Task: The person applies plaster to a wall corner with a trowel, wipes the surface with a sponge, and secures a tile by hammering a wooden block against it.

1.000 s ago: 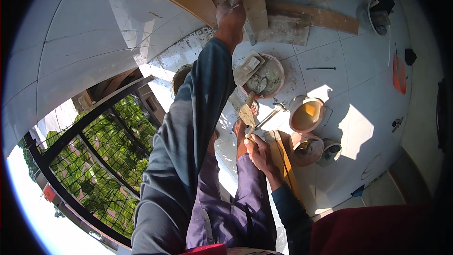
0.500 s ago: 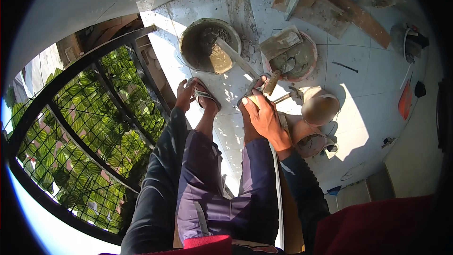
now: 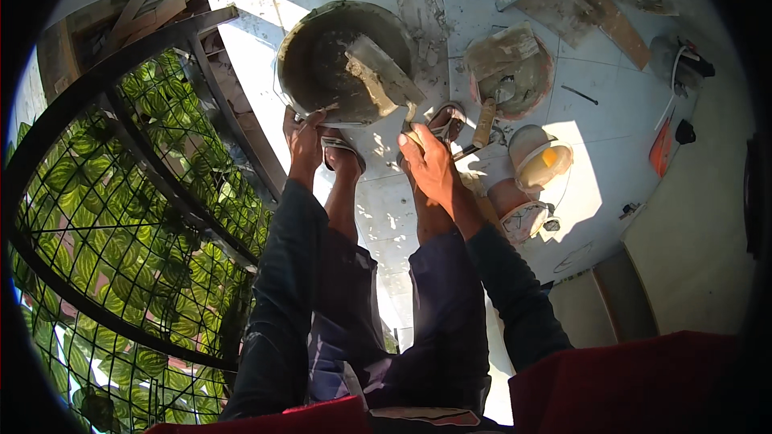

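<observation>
My left hand [image 3: 304, 141] is closed on the near rim of a large round bucket [image 3: 289, 56], whose inside is smeared with grey mortar. In my right hand [image 3: 433, 165] is the handle of a trowel [image 3: 386, 68]. Its long blade reaches over the bucket's opening and has wet mortar [image 3: 368, 84] along one side. Both hands are in front of my sandalled feet. Right of the trowel, a tool with a wooden handle [image 3: 485, 123] leans by a round tub [image 3: 548, 84] of grey mix, where a flat rectangular board [image 3: 503, 47] also rests.
Two smaller buckets [image 3: 540, 162] [image 3: 515, 213] stand on the tiled floor to the right. Wooden planks [image 3: 611, 24] lie at the far right. A black metal grille [image 3: 153, 153] with leafy plants [image 3: 88, 225] behind it borders my left side. An orange tool [image 3: 661, 149] lies farther right.
My left hand has moved from beside my foot to the bucket's rim and closed on it. The trowel's blade has turned, showing its broad face over the bucket.
</observation>
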`<state>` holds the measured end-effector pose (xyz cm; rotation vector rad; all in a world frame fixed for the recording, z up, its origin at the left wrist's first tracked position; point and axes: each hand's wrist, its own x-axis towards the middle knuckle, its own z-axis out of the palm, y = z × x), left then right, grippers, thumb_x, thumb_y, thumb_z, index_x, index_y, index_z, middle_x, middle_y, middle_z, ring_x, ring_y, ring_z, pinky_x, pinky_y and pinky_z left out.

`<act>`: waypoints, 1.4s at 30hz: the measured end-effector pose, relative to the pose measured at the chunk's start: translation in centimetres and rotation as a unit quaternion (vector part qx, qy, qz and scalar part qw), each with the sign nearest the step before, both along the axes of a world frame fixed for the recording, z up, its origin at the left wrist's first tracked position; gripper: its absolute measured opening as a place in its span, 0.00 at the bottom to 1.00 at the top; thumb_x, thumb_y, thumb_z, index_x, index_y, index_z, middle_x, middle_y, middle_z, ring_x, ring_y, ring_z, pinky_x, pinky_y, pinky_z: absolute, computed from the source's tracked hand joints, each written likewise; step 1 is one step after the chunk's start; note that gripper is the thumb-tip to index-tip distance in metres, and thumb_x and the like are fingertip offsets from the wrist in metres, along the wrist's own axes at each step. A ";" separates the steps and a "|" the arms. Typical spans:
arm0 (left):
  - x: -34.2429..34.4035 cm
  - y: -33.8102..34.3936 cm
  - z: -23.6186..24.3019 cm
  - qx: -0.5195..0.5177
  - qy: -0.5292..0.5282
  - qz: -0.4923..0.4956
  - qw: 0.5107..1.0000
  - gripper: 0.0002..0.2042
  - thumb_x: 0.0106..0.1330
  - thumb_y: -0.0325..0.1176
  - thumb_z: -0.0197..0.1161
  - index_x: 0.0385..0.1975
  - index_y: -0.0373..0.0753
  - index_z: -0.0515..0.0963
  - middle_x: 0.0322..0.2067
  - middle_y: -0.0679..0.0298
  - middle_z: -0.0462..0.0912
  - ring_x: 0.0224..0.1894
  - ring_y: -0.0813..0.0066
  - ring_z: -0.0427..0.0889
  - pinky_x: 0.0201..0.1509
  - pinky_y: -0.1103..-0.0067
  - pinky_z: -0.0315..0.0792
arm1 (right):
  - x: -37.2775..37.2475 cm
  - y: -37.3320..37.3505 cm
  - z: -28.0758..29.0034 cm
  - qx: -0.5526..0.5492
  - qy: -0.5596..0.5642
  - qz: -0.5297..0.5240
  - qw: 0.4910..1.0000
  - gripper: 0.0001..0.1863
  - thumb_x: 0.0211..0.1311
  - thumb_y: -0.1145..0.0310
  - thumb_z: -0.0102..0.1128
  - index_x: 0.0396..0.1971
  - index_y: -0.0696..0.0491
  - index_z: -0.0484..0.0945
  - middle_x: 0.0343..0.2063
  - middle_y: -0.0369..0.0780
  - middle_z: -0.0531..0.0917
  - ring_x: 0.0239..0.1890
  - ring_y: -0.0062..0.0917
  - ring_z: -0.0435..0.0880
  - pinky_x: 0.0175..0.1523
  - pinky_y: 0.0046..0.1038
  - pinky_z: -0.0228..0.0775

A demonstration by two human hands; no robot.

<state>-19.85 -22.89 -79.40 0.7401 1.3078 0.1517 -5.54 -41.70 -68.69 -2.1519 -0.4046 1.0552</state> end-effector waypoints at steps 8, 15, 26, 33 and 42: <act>-6.7 2.2 6.6 0.002 -0.027 0.108 0.994 0.30 0.57 0.18 0.64 0.61 0.42 0.63 0.50 0.57 0.76 0.51 0.66 0.79 0.50 0.73 0.80 | -3.5 -6.1 -4.6 -0.126 0.226 -0.221 0.940 0.16 0.73 0.55 0.50 0.36 0.54 0.73 0.20 0.33 0.73 0.16 0.16 0.71 0.19 0.21 0.63; -5.1 4.4 4.4 0.022 -0.072 0.096 0.993 0.28 0.58 0.18 0.62 0.60 0.40 0.65 0.49 0.60 0.78 0.49 0.65 0.81 0.54 0.71 0.79 | -4.3 -7.5 -12.9 -0.143 0.255 -0.185 0.938 0.23 0.70 0.49 0.53 0.32 0.58 0.75 0.17 0.38 0.75 0.16 0.24 0.74 0.22 0.29 0.65; -14.8 -2.4 8.0 -0.023 0.007 0.032 0.999 0.31 0.49 0.16 0.54 0.59 0.34 0.65 0.45 0.59 0.79 0.45 0.69 0.81 0.53 0.74 0.78 | -0.2 -9.8 -13.9 -0.151 0.323 -0.119 0.927 0.22 0.72 0.51 0.49 0.35 0.57 0.75 0.16 0.38 0.74 0.12 0.22 0.72 0.17 0.27 0.65; -14.7 -2.0 7.1 -0.010 0.070 -0.049 0.996 0.33 0.43 0.17 0.56 0.58 0.33 0.68 0.49 0.58 0.78 0.52 0.68 0.79 0.58 0.75 0.73 | -1.7 -7.8 -17.5 -0.070 0.363 -0.050 0.928 0.19 0.72 0.54 0.48 0.34 0.57 0.75 0.15 0.36 0.73 0.11 0.18 0.71 0.16 0.23 0.61; -12.4 1.0 8.9 0.113 0.022 -0.076 0.990 0.24 0.55 0.25 0.64 0.54 0.33 0.68 0.48 0.61 0.78 0.51 0.71 0.79 0.58 0.74 0.72 | 4.2 5.2 -24.0 -0.014 0.284 0.236 0.929 0.21 0.74 0.55 0.44 0.37 0.59 0.76 0.25 0.41 0.79 0.27 0.23 0.77 0.36 0.28 0.71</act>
